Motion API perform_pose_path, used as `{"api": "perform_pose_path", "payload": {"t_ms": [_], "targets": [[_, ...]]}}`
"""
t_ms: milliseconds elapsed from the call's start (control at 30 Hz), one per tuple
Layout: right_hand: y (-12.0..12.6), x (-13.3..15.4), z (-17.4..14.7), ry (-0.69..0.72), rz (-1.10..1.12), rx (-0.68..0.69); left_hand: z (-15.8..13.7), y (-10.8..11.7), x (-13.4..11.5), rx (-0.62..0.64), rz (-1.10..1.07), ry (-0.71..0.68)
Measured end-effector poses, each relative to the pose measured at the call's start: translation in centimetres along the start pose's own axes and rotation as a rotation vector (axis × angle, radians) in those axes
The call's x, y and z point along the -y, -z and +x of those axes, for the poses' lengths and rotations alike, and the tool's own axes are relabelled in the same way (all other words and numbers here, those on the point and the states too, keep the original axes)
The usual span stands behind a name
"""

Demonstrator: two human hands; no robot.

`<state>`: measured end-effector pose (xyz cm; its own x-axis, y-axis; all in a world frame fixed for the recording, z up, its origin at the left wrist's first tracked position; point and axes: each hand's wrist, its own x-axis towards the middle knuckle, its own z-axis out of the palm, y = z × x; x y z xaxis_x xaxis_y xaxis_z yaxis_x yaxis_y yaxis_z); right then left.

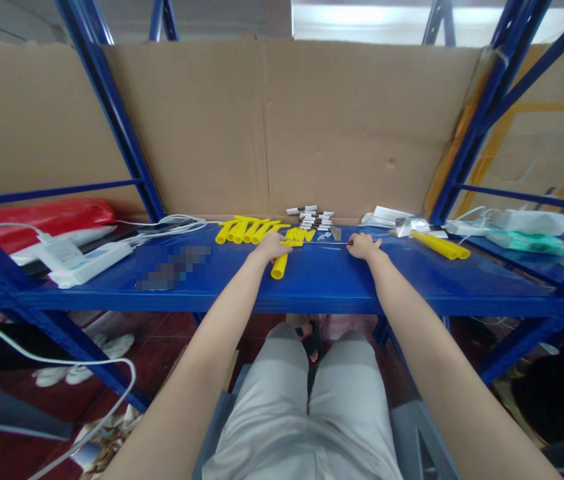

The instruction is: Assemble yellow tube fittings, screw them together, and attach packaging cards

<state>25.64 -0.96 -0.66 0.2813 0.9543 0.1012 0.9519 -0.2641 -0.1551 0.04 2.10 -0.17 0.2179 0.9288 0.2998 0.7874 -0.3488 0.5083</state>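
Note:
My left hand [273,247] is closed at the middle of the blue table, its fingers at a yellow tube-shaped piece [279,268] whose round open end points towards me. My right hand [363,246] rests on the table further right, fingers curled round the red end of a thin rod [329,243]. This rod looks like a screwdriver and lies level, pointing left towards the yellow piece; most of its handle is hidden in my palm. Small yellow parts [301,235] lie just behind my left hand. Tiny metal bits [324,235] are scattered between my hands.
Several yellow pieces [245,230] stand in a row behind left. White-and-dark strips [315,217] are piled against the cardboard [312,133]. Two yellow tubes [441,245] lie right, near clear packaging [412,227]. A white power strip [89,265] and cables [177,225] are left, beside a blue post [122,120].

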Motion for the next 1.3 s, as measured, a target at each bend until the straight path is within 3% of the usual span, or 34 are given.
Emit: {"api": "perform_pose_path", "payload": {"t_ms": [233, 433, 567, 900, 1067, 1233, 1300], "targets": [[-0.1, -0.1, 0.2, 0.011, -0.001, -0.024, -0.5, -0.2, -0.9, 0.031, 0.129, 0.089], [-0.2, -0.1, 0.4, 0.011, -0.001, -0.038, -0.6, 0.1, -1.3, -0.148, 0.205, 0.066], [0.0, 0.1, 0.2, 0.026, 0.02, -0.083, -0.7, 0.6, -1.6, -0.179, 0.212, 0.055], [2.4, 0.8, -0.3, 0.029, 0.049, -0.237, 0.8, 3.5, -1.6, -0.221, 0.118, 0.002], [5.1, 0.8, 0.2, 0.164, 0.039, -0.125, 1.5, 5.5, -2.1, -0.074, 0.066, -0.069], [7.1, 1.1, 1.1, 0.273, 0.17, 0.124, 2.0, 6.6, -3.1, 0.252, -0.043, -0.014], [7.6, 1.4, 1.4, 0.274, 0.211, 0.137, 2.3, 6.8, -3.5, 0.272, -0.096, 0.013]]}}
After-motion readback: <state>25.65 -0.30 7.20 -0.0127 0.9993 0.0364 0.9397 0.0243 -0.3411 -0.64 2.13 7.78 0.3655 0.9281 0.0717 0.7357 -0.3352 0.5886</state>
